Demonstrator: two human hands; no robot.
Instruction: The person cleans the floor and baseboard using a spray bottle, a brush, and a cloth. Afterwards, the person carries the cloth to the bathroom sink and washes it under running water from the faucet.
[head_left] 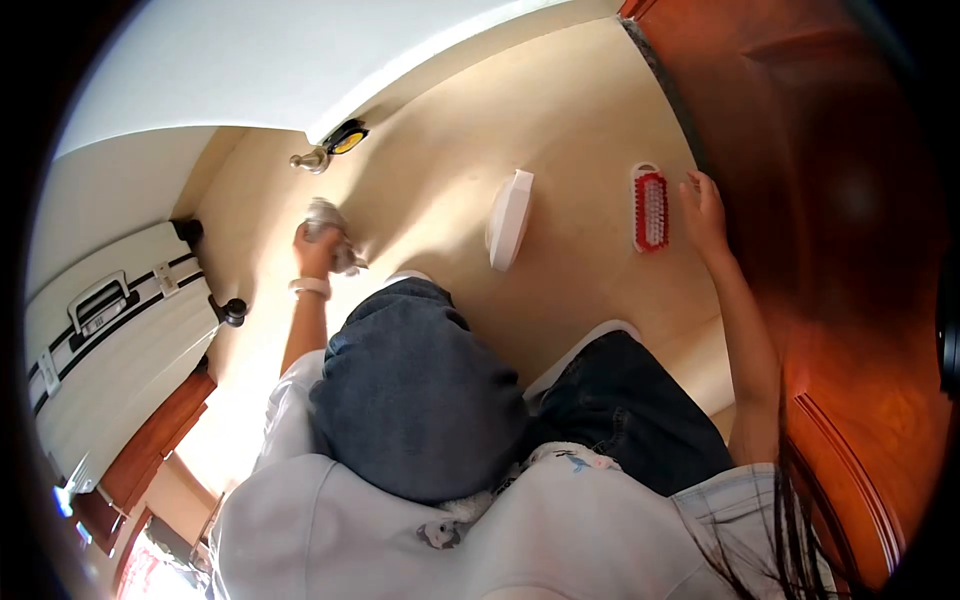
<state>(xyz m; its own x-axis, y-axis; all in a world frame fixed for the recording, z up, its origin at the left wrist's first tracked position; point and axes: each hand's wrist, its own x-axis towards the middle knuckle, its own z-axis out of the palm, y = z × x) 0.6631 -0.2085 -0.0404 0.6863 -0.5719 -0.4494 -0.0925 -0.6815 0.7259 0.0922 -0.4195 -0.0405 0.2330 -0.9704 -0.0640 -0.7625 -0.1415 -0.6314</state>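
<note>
My left hand [311, 252] is closed around a greyish, shiny object [325, 214]. It is smeared by motion, so I cannot make out its kind. A scrub brush [650, 208] with a red and white bristle side facing up lies on the floor to the right. Just beyond it, beside the wooden door, is my right hand [704, 212]. Its fingers are slightly bent and apart, holding nothing, and it does not appear to touch the brush. Between the two hands a long white object [512, 220] rests on the floor, its kind unclear.
A metal doorstop [310, 160] and a black and yellow object [348, 137] sit near the white wall's corner. A pale suitcase [130, 310] with black wheels stands at left. The reddish-brown wooden door [850, 250] bounds the right side. My bent knees are below.
</note>
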